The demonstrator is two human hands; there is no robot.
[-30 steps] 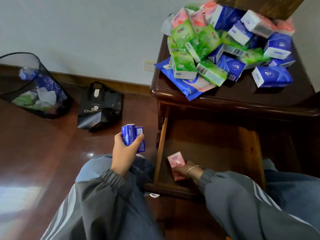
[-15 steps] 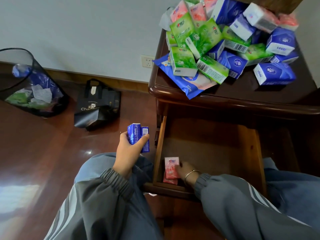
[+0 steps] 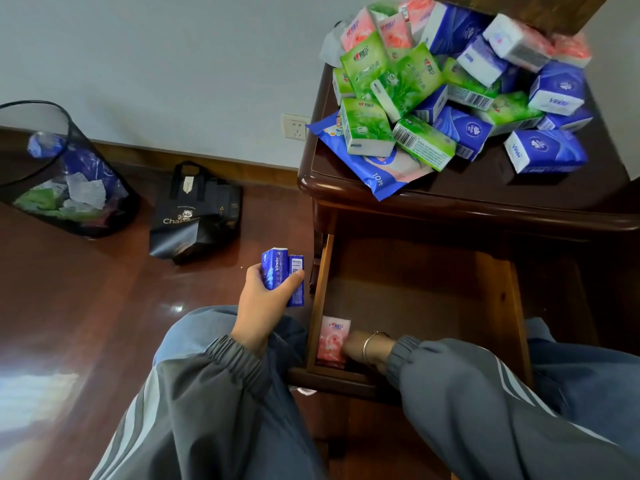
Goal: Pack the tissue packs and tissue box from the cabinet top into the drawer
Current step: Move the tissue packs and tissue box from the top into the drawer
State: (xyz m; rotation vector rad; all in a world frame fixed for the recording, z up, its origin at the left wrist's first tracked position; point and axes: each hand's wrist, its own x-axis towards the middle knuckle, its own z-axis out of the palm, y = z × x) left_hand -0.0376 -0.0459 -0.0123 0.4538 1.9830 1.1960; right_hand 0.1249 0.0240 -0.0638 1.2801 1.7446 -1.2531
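Note:
A heap of green, blue and pink tissue packs [image 3: 450,88] covers the dark wooden cabinet top [image 3: 467,192], with a flat blue wipes pack [image 3: 374,168] under its front left. Below it the wooden drawer [image 3: 322,289] stands pulled out. My left hand [image 3: 263,306] hovers left of the drawer, shut on two blue tissue packs [image 3: 284,275]. My right hand [image 3: 360,348] reaches into the drawer's near left corner and presses a pink tissue pack [image 3: 332,341] against the left wall; its fingers are mostly hidden.
A black mesh waste bin [image 3: 62,174] with crumpled wrappers stands on the dark wood floor at far left. A black tote bag [image 3: 194,216] lies by the wall near a socket [image 3: 294,126]. My knees flank the drawer front.
My right hand has pushed the pink pack leftward and down into the drawer's near left corner. My left hand with the blue packs has barely shifted.

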